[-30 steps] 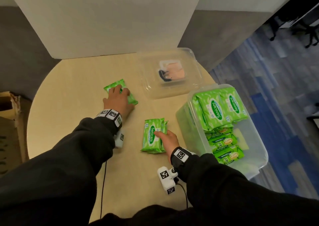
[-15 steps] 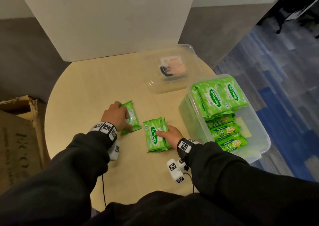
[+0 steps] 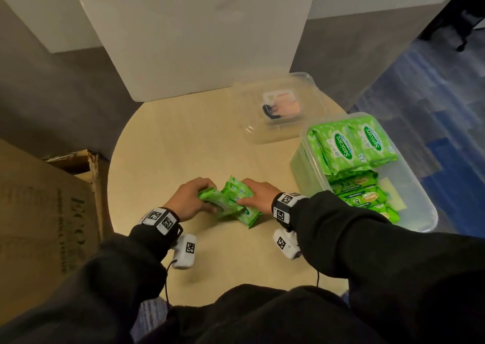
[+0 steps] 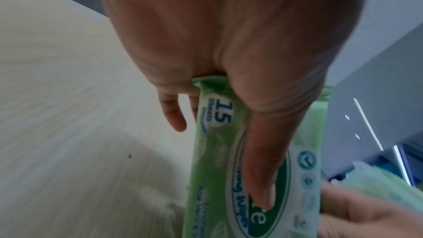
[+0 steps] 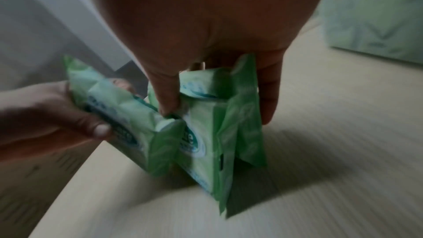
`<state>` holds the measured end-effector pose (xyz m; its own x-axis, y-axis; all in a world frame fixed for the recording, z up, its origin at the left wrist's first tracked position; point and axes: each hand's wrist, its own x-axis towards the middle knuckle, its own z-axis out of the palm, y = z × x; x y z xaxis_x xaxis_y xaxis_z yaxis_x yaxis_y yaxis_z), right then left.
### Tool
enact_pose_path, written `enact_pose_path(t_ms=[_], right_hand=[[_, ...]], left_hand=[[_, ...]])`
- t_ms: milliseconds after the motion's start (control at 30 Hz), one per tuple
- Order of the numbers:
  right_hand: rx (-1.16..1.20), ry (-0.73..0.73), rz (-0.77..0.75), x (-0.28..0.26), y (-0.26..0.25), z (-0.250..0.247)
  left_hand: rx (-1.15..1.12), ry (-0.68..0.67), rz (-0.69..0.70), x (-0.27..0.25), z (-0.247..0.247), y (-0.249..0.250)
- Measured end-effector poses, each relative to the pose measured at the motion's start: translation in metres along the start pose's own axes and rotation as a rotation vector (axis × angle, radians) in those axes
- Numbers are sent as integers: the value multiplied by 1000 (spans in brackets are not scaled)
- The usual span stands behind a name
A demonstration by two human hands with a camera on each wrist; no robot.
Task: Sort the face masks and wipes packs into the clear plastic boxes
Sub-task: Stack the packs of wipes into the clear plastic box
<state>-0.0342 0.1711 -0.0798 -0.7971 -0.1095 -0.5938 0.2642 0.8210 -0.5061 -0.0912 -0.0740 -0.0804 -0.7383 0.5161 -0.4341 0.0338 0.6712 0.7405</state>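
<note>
We count two clear plastic boxes on the round table [image 3: 162,159]. The far box [image 3: 309,86] is shallow and holds what looks like one small face mask pack [image 3: 282,104], too blurred to read. The near box [image 3: 420,207] sits at the table's right edge and holds green wipes: two large packs [image 3: 351,144] stand side by side at its far end, and below them we make out at least three smaller packs [image 3: 362,199] lying flat, though the right sleeve cuts off the lowest ones.

Three loose green packs are between our hands, near the table's front middle. Our left hand [image 3: 189,199] grips one pack [image 3: 220,202], thumb along the printed face and fingers curled behind it; its long axis runs away from the wrist toward the right hand, with the "15 Sheets" corner at the palm in the left wrist view. Our right hand [image 3: 257,194] clamps two packs [image 3: 246,212] together on edge, thumb on one side and fingers on the other, long axis running down to the tabletop. The left pack's end touches the pair.

Both wrist views are smeared, so most label text is unreadable. A cardboard box [image 3: 47,207] stands left of the table, cut off by the frame.
</note>
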Motion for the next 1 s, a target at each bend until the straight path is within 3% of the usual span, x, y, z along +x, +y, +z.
enact_pose_path(t_ms=[267, 400, 533, 733, 1000], right_hand=[[-104, -87, -128, -12, -11, 18], [-279, -12, -246, -12, -8, 29], [-426, 26, -336, -11, -12, 23], [-67, 105, -83, -11, 1, 25], [-252, 79, -105, -2, 1, 24]], left_hand=[[327, 107, -70, -5, 48, -22], [177, 208, -17, -12, 56, -23], [72, 180, 96, -15, 53, -16], [138, 260, 30, -20, 60, -15], [-26, 246, -19, -11, 77, -13]])
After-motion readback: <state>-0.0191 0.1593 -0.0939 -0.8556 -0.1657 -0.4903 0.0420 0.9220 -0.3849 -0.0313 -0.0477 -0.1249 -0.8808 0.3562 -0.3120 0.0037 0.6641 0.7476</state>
